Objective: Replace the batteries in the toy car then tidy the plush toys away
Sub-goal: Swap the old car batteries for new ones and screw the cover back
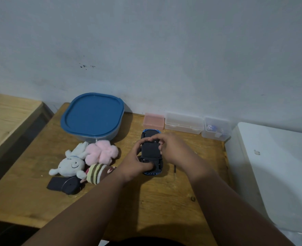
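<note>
I see a blue plastic toy car [150,151] lying upside down in the middle of the wooden worktop [146,201], its black underside facing up. I judge this is so the battery hatch can be reached. The left hand [137,162] steadies the car from its left side. Its fingers [140,142] are curled round the far flank and the thumb is pressed against the near end, clamped on the body. The right hand [171,148] comes in from the other side with its fingers [161,139] bent close together on the black underside panel, gripping there. I cannot tell whether the hatch is open. A thin dark screwdriver [174,172] lies on the worktop just beside the right forearm. To the left, untouched, sit a white plush rabbit [72,164], a fluffy pink plush [102,151] and a striped brown-and-cream plush [96,173]. They huddle in front of a round-cornered tub with a blue lid [92,115], probably their storage.
</note>
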